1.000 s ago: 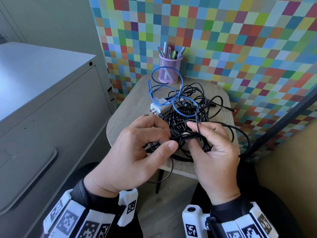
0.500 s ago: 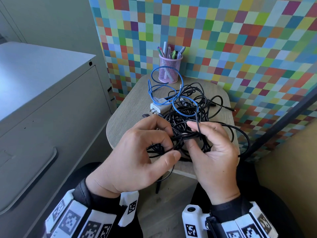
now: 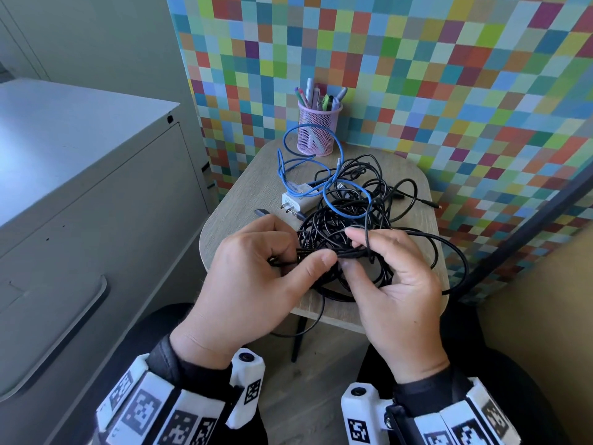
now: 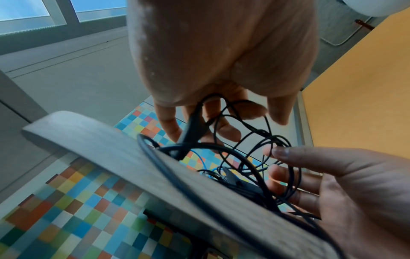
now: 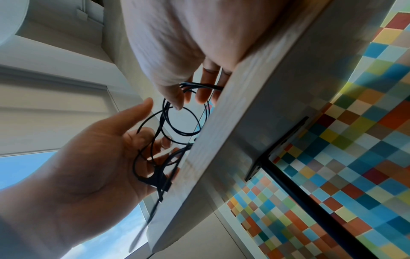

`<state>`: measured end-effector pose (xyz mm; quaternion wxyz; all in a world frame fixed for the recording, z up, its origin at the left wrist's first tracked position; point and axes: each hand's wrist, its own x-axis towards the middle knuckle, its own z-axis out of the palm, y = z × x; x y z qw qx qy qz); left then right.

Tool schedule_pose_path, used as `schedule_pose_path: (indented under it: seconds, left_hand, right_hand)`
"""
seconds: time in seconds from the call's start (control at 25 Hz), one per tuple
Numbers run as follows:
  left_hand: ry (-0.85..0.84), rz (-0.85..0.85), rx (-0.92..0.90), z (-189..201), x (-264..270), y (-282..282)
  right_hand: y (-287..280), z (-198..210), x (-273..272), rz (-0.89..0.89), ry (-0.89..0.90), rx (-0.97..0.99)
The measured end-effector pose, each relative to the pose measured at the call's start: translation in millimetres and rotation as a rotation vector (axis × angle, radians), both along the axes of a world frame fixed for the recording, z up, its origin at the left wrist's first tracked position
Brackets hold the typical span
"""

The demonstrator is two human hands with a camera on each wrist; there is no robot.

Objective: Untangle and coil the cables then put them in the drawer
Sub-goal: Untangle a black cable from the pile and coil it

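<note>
A tangle of black cables (image 3: 346, 220) lies on the small wooden table (image 3: 244, 194), mixed with a blue cable (image 3: 324, 184) and a white charger plug (image 3: 296, 202). My left hand (image 3: 305, 255) grips a bundle of black strands at the table's near edge, its thumb pressed against them. My right hand (image 3: 353, 252) pinches the same bundle between forefinger and thumb, with one strand running up over the forefinger. In the left wrist view, black loops (image 4: 244, 149) hang between both hands. In the right wrist view, the loops (image 5: 177, 122) cross my left palm.
A pink mesh pen cup (image 3: 316, 130) stands at the table's back edge against the chequered wall. A grey cabinet (image 3: 64, 252) with a drawer front stands to the left. One black cable loop (image 3: 308, 322) hangs below the table's near edge.
My left thumb has come up from below and closed onto the black bundle. Both hands stay at the table's near edge; the tangle has barely shifted.
</note>
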<state>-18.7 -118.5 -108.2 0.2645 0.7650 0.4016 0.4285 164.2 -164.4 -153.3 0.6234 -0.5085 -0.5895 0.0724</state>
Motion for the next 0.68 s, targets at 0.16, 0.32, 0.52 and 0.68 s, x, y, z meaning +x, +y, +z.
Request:
schedule_pose_path:
  seconds: [0.16,0.32,0.52,0.68]
  left_hand:
    - [-0.049,-0.154,-0.059,5.7,-8.8,1.5]
    - [0.004,-0.190,-0.028,4.4,-8.5,2.3]
    - [0.059,-0.112,-0.007,-0.6,-3.8,1.8]
    - [-0.044,-0.066,-0.006,1.2,-3.3,0.8]
  right_hand:
    - [0.1,0.5,0.6,-0.030,0.041,0.005]
    - [-1.3,1.0,0.1,-0.005,0.003,-0.005]
    - [-0.6,0.9,0.3,-0.001,-0.022,-0.006]
    - [-0.7,0.2,-1.3,-0.012,-0.030,0.004]
